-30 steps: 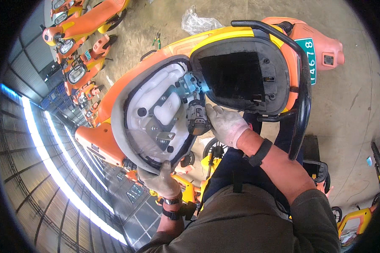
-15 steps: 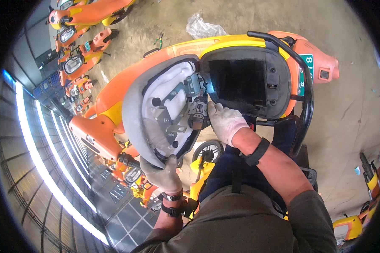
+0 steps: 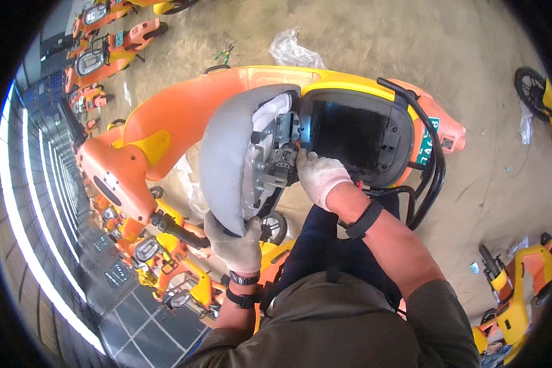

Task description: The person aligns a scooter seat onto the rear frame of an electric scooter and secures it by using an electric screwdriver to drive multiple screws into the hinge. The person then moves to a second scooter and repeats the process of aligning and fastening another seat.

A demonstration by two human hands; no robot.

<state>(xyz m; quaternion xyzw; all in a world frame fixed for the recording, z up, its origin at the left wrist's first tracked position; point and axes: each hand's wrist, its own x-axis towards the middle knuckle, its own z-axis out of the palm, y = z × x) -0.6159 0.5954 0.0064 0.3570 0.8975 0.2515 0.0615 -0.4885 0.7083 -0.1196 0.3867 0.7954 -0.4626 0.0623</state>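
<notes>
An orange and yellow scooter (image 3: 184,101) stands across the view, its grey seat (image 3: 222,156) tipped up toward the handlebar side. My left hand (image 3: 236,245), in a pale glove, is closed on the seat's near edge, thumb on the underside. In my gloved right hand (image 3: 321,178) is a compact cordless drill (image 3: 284,161), its body close to the metal hinge bracket (image 3: 293,127) beneath the seat. Bluish light falls around that bracket. My fingers partly cover the drill's grip, and its tip cannot be made out. Right of it lies the open dark storage compartment (image 3: 346,135).
A black rear rack (image 3: 434,165) curves around the scooter's tail. Clear plastic wrap (image 3: 295,50) and green-handled pliers (image 3: 225,54) lie on the floor beyond. The handlebar grip (image 3: 181,230) juts out near my left hand. More scooters (image 3: 101,55) stand at left and right.
The seat's underside shows less now, as the seat stands more edge-on. The view has shifted, and the scooter's tail sits farther left. Both hands keep their holds.
</notes>
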